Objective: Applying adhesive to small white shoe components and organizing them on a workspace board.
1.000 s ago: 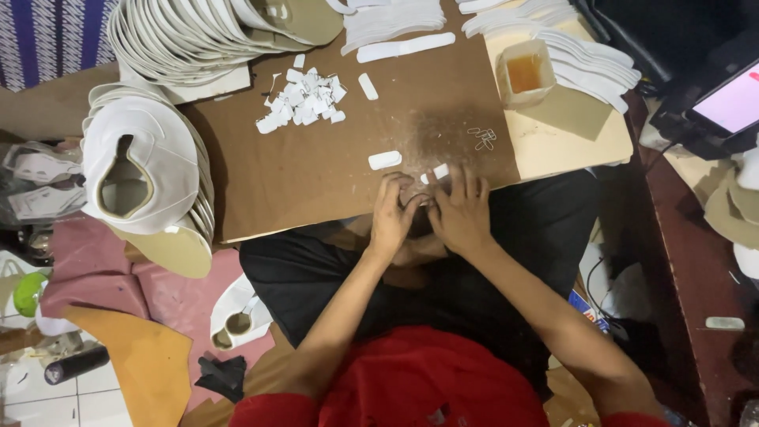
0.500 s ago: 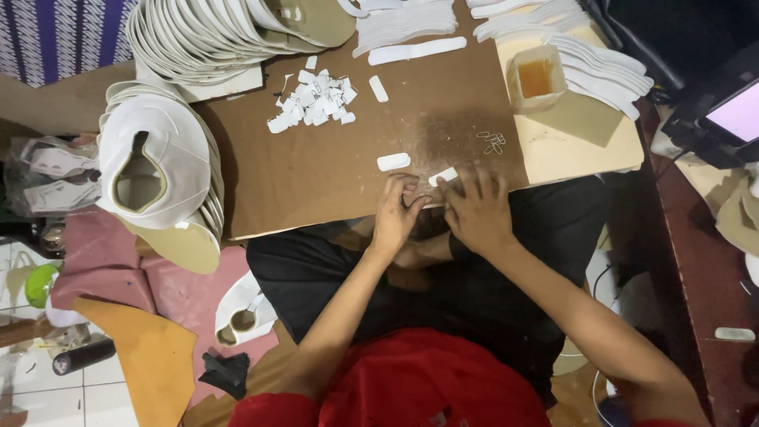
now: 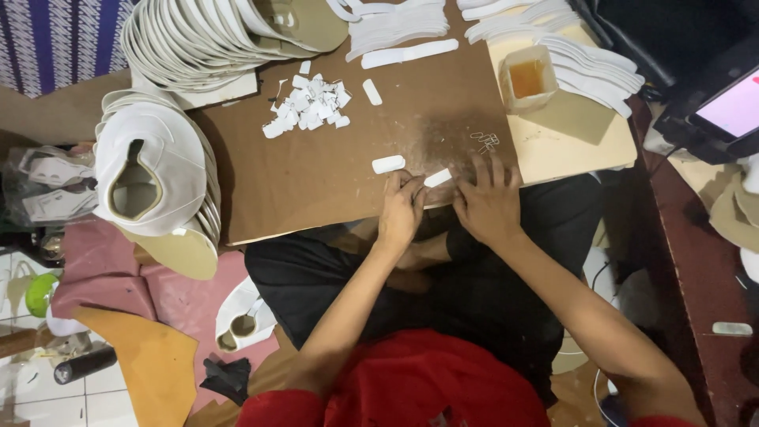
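Observation:
Both hands rest at the near edge of a brown board (image 3: 332,170) that lies across my lap. My left hand (image 3: 401,212) pinches the end of a small white strip (image 3: 437,178) lying on the board. My right hand (image 3: 489,204) lies palm down beside it, fingers spread and pressing on the board near the strip's other end. Another small white strip (image 3: 388,164) lies loose just left of my left hand. A pile of small white pieces (image 3: 308,104) sits further up the board.
Stacks of white shoe uppers lie at the top left (image 3: 198,39) and at the left (image 3: 154,178). Long white strips (image 3: 589,67) fan out at the top right beside a small cup of amber glue (image 3: 528,77). A phone screen (image 3: 731,107) glows at the right.
My hands stay together at the board's near edge. My right hand has spread flatter on the board and the white strip now shows between the two hands.

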